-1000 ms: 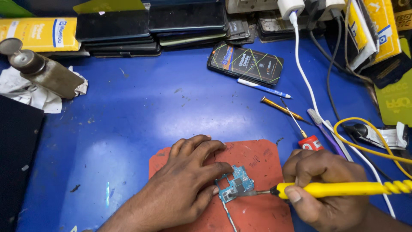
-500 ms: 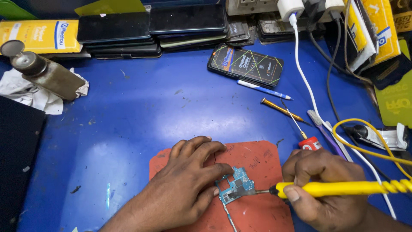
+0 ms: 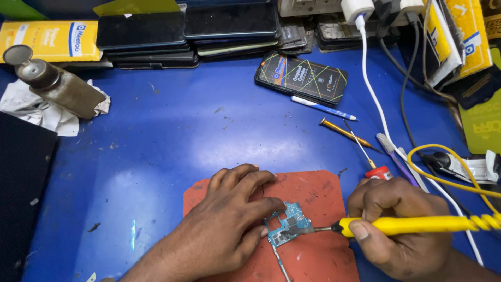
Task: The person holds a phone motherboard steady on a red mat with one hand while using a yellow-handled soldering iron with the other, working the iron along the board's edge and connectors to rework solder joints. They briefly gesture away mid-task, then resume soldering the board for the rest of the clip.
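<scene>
While the left hand (image 3: 224,230) presses flat, fingers together, on a small teal circuit board (image 3: 287,225) atop a matte rust-red mat (image 3: 318,190), the right hand (image 3: 402,230) pinches a slim yellow soldering iron (image 3: 412,225), its metal tip touching the board.

Left hand (image 3: 229,224): palm down, fingers spread flat, near centre. Right hand (image 3: 399,227): near right, fingers curled closed in a pen-like grip.

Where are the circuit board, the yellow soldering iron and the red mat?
circuit board (image 3: 288,225), head view, on its blue face.
yellow soldering iron (image 3: 417,225), head view, on its handle.
red mat (image 3: 313,190), head view, on bare surface.
</scene>
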A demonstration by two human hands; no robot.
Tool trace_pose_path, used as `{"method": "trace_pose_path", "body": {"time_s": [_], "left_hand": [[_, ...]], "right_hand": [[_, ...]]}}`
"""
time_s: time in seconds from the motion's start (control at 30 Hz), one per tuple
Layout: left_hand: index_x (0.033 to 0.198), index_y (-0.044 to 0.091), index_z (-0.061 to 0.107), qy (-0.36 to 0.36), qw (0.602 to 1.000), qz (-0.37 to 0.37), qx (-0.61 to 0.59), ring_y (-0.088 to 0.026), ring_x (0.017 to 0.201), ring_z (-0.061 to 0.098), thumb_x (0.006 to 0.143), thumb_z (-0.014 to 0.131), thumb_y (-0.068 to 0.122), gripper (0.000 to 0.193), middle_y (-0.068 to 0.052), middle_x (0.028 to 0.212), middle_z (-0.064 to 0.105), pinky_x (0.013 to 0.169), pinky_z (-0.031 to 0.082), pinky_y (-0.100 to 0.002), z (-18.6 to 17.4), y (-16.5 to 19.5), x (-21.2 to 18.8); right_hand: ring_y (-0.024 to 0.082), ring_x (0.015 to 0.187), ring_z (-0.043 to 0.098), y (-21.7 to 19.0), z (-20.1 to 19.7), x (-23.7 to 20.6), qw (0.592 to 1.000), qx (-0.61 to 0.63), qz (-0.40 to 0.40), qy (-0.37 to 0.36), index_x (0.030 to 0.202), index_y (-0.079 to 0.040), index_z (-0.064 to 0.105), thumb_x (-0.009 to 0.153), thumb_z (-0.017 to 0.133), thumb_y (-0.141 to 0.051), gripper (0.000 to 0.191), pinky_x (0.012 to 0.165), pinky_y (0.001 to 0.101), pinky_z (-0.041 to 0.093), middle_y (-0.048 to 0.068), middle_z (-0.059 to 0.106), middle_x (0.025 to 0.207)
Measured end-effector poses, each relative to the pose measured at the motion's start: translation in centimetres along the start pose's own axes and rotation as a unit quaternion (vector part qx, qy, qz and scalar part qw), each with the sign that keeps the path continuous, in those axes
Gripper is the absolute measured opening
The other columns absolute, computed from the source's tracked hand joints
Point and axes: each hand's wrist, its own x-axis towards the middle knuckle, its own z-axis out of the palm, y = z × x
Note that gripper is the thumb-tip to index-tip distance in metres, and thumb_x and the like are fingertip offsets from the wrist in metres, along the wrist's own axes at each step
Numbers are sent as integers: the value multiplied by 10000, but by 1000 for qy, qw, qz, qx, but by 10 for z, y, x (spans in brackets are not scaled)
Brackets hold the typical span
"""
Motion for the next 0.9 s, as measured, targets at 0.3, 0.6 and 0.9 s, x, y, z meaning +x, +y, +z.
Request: {"method": "trace_pose_path", "body": {"time_s": [0.3,0.6,0.9], "left_hand": [[1146,135,729,-5,1000,-10,0,-405,1384,390,752,732,102,395,-163,1432,518,1099,317,-553,1,-1,2],[1164,131,728,3,1000,-5,-2,-395,1392,400,755,724,102,410,-149,1427,535,1113,315,-553,0,0,1],[1159,133,726,-3,1000,-5,1,-400,1384,397,751,728,100,408,-159,1435,525,1093,322,-549,0,-1,1]], "right_hand": [[123,678,600,-3,2,2,1000,18,-10,18,930,-66,517,914,673,-56,157,599,271,532,27,610,708],[123,676,617,-3,0,1,1000,1,-13,18,928,-64,525,904,672,-45,151,656,304,525,55,608,746],[90,603,593,-3,-1,2,1000,2,-2,21,930,-59,514,888,662,-35,155,611,282,525,71,635,770]]}}
